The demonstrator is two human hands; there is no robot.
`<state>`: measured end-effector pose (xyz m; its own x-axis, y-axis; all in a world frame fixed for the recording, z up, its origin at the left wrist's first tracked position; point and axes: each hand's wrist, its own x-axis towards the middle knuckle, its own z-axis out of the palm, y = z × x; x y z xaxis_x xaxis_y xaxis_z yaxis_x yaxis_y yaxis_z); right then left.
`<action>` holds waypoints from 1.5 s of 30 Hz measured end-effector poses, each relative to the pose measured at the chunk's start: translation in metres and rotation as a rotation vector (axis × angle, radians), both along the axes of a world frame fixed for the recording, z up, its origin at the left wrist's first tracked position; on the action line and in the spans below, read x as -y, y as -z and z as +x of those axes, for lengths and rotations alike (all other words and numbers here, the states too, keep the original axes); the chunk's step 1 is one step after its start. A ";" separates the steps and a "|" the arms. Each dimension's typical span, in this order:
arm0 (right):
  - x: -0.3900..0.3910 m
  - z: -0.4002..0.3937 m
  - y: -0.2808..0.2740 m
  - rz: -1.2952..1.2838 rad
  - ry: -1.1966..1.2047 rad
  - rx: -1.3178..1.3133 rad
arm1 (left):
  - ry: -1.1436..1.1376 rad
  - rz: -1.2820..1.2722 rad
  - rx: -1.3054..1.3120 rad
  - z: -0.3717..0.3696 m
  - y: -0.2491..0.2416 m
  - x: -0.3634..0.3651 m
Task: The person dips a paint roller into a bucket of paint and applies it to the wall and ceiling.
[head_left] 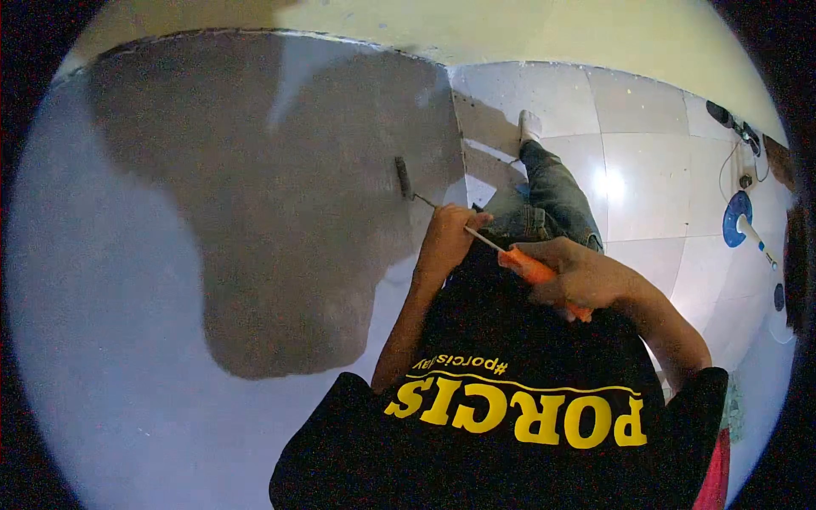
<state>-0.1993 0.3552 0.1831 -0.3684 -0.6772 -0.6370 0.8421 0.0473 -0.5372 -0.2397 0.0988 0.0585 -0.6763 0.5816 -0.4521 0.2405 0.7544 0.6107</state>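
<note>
A wide fisheye view is given from above a person who faces a wall (127, 280) and looks down along it. On the far left, well away from the fingers, the wall is pale and even. Nearer the middle a large darker patch (280, 229) is seen, likely wet coating, its edge ragged where the pale surface begins.

Just beyond the fingers of the left hand (446, 242), a small paint roller (402, 177) is pressed to the wall at the right edge of the dark patch, its sleeve upright. A thin metal stem is run from the roller down to the left hand, whose fingers are closed around the stem close to the roller, probably so the head is steadied and pressed flat.

Further right, the orange handle (537, 274) is gripped by the right hand (586, 279), fingers wrapped fully around it, so the tool is held at two places along its length and driven from the rear.

Below both hands a black shirt (510, 408) with yellow lettering is seen. Above the hands a jeans-clad leg (552, 200) is stretched onto the white tiled floor (646, 153). Far to the right of the fingers, a blue round object (736, 217) with a white handle is left lying on the tiles, beside cables near the edge.
</note>
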 end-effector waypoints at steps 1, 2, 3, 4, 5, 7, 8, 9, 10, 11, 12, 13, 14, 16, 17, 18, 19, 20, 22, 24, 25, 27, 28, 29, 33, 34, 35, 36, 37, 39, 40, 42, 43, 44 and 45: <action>-0.001 0.000 -0.002 0.016 -0.019 -0.005 | -0.053 0.181 -0.127 0.003 0.001 -0.001; 0.000 -0.003 -0.003 0.031 -0.039 -0.004 | -0.049 0.186 -0.126 0.002 0.003 0.001; -0.001 -0.002 -0.007 0.031 -0.037 -0.003 | -0.010 0.166 -0.116 0.001 0.000 0.003; -0.002 -0.001 -0.012 0.015 -0.036 0.003 | 0.029 0.146 -0.110 0.000 -0.003 0.003; -0.003 0.000 -0.015 0.000 -0.033 0.006 | 0.031 0.147 -0.115 -0.002 -0.005 0.002; -0.004 0.009 -0.013 0.025 -0.012 0.035 | 0.202 -0.138 0.126 -0.007 -0.009 -0.002; -0.007 0.013 -0.010 0.052 0.008 0.066 | 0.205 -0.132 0.122 -0.007 -0.005 -0.005; -0.011 0.016 -0.006 0.058 0.011 0.062 | 0.190 -0.114 0.109 -0.006 -0.001 -0.010; -0.016 0.020 0.000 0.077 0.066 0.101 | 0.175 -0.100 0.101 -0.006 0.002 -0.015; -0.019 0.023 0.003 0.095 0.120 0.138 | 0.174 -0.099 0.100 -0.007 0.003 -0.018; -0.018 0.024 0.007 0.096 0.117 0.134 | 0.145 -0.008 0.068 -0.013 0.000 -0.024; -0.024 0.030 0.007 0.091 0.175 0.114 | 0.116 0.074 0.031 -0.014 -0.006 -0.035; -0.022 0.030 0.008 0.090 0.233 0.101 | 0.113 0.071 0.030 -0.020 -0.001 -0.035; -0.021 0.026 0.008 0.097 0.239 0.104 | 0.136 -0.022 -0.011 -0.031 0.006 -0.037; -0.020 0.022 0.008 0.108 0.251 0.107 | 0.131 -0.023 -0.016 -0.031 0.007 -0.035; -0.018 0.018 0.009 0.105 0.247 0.105 | 0.100 0.015 0.001 -0.033 0.004 -0.035; -0.016 0.016 0.011 0.092 0.228 0.077 | 0.072 0.054 0.018 -0.034 0.002 -0.034; -0.017 0.013 0.013 0.079 0.211 0.050 | 0.072 0.050 0.018 -0.035 0.003 -0.036; -0.008 0.008 0.017 0.113 0.197 -0.002 | 0.042 0.139 -0.054 -0.034 0.015 -0.028; 0.005 0.002 0.021 0.145 0.180 -0.052 | 0.041 0.073 -0.065 -0.037 0.028 -0.017; 0.012 -0.007 0.026 0.138 0.131 -0.035 | 0.040 0.008 -0.079 -0.042 0.034 -0.013; 0.025 -0.023 0.044 0.129 0.079 -0.017 | -0.001 -0.078 -0.058 -0.050 0.044 -0.006; 0.033 -0.029 0.056 0.146 0.047 -0.019 | -0.037 -0.166 -0.035 -0.053 0.053 -0.002; 0.038 -0.033 0.066 0.164 0.016 -0.020 | -0.060 -0.109 -0.019 -0.056 0.068 0.004; 0.041 -0.042 0.083 0.172 -0.011 -0.081 | -0.097 -0.164 -0.062 -0.059 0.093 0.012; 0.036 -0.040 0.073 0.175 -0.009 -0.081 | -0.093 -0.079 -0.131 -0.051 0.086 0.011; 0.028 -0.036 0.056 0.168 -0.043 -0.074 | -0.092 0.011 -0.202 -0.046 0.080 0.010; 0.023 -0.031 0.040 0.164 -0.075 -0.070 | -0.091 0.021 -0.208 -0.042 0.067 0.007; 0.015 -0.025 0.023 0.166 -0.075 -0.071 | -0.013 -0.017 -0.208 -0.037 0.042 0.002; -0.001 -0.012 -0.001 0.078 -0.076 -0.137 | 0.053 -0.068 -0.203 -0.023 0.006 -0.004; -0.005 -0.009 -0.005 0.075 -0.083 -0.139 | 0.046 -0.029 -0.170 -0.018 -0.005 -0.007; -0.015 -0.012 -0.008 -0.034 -0.024 -0.031 | 0.027 0.001 -0.129 -0.021 -0.008 -0.013; -0.017 -0.016 -0.003 -0.039 -0.032 -0.027 | 0.038 -0.030 -0.092 -0.025 0.001 -0.015; -0.017 -0.020 0.006 0.045 -0.053 -0.049 | 0.046 -0.058 -0.063 -0.028 0.009 -0.018; -0.015 -0.023 0.016 0.131 -0.072 -0.074 | 0.038 -0.059 -0.069 -0.031 0.022 -0.019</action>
<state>-0.2228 0.3703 0.1676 -0.3714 -0.6163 -0.6944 0.7922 0.1797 -0.5831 -0.2704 0.1180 0.0368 -0.6853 0.5807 -0.4395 0.3093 0.7784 0.5462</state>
